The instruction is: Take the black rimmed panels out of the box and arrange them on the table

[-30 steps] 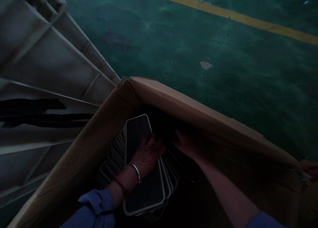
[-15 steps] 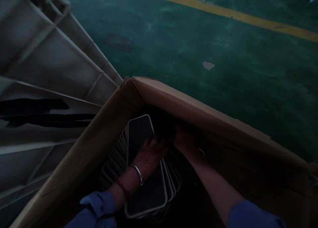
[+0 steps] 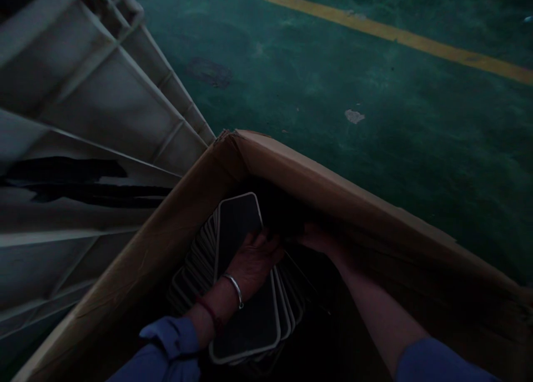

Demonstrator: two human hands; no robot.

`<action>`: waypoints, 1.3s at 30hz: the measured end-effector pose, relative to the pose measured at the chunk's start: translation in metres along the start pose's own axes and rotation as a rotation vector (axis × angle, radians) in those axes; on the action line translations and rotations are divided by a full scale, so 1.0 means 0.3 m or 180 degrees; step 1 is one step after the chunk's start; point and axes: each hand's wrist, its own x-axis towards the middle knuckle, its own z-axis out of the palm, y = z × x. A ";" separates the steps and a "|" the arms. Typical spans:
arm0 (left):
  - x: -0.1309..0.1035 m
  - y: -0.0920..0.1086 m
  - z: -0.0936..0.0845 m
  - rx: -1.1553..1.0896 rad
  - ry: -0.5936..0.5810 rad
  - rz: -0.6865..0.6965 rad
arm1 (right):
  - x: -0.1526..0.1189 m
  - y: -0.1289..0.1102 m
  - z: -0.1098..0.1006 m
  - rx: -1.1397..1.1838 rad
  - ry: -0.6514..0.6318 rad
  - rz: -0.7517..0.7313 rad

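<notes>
Inside a deep cardboard box (image 3: 308, 165) lies a fanned stack of flat, dark rectangular plates with rounded corners and pale rims. My left hand (image 3: 252, 262), with a bangle at the wrist, rests flat over the top plate (image 3: 239, 215), fingers extended towards its right edge. To the right of the stack, my right hand (image 3: 316, 239) reaches into deep shadow close to the left fingertips. Its fingers are too dark to make out, and so is anything they may touch. Thin light edges of lower plates show below both hands.
Pale ribbed panels or crates (image 3: 125, 99) with black marks stand against the box's left side. Beyond the box is a green floor (image 3: 291, 71) with a yellow line (image 3: 375, 31). The box's walls rise around both forearms.
My right hand has shifted slightly right and its forearm lies further right. The left hand stays on the top plate. The whole view has moved a little.
</notes>
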 end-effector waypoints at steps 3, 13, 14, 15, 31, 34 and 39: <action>0.003 0.005 -0.004 -0.0007 0.0000 -0.0066 | -0.024 -0.046 0.020 -0.0287 -0.0089 0.0042; -0.012 0.008 -0.025 -0.0110 -0.0042 -0.0120 | -0.209 -0.330 -0.154 -0.2690 0.1145 0.0274; -0.011 0.008 -0.025 -0.0127 -0.0049 -0.0137 | -0.204 -0.324 -0.158 -0.2736 0.1240 0.0298; -0.008 0.008 -0.025 -0.0144 -0.0063 -0.0151 | -0.192 -0.309 -0.156 -0.2742 0.1285 0.0314; 0.151 0.021 -0.001 -0.0390 -0.0287 -0.0549 | -0.170 -0.081 -0.088 -0.2381 0.1823 -0.0486; 0.124 0.039 0.014 -0.0515 -0.0237 -0.0590 | -0.234 -0.080 -0.057 -0.2179 0.2341 -0.0692; -0.141 0.099 0.056 -0.0805 0.0717 -0.1310 | -0.320 -0.071 0.053 -0.1954 0.2386 -0.0820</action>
